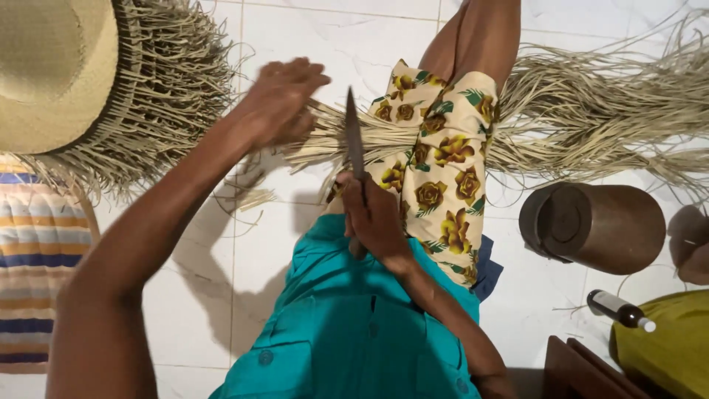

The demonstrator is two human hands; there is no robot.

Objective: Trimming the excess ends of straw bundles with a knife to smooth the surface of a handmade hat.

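Gripping a dark knife (354, 137) blade-up, the right hand (377, 218) is closed on its handle. The left hand (279, 103) pinches dry straw strands (369, 137) across the floral-clad thigh (439, 170). Risk: blade slipping toward fingers. Beyond, a woven, fringed hat (66, 74) lies on glossy tile.

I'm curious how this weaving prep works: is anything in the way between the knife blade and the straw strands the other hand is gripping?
Nothing visible. The knife in the right hand stands upright, beside the straw strands gripped by the left hand.
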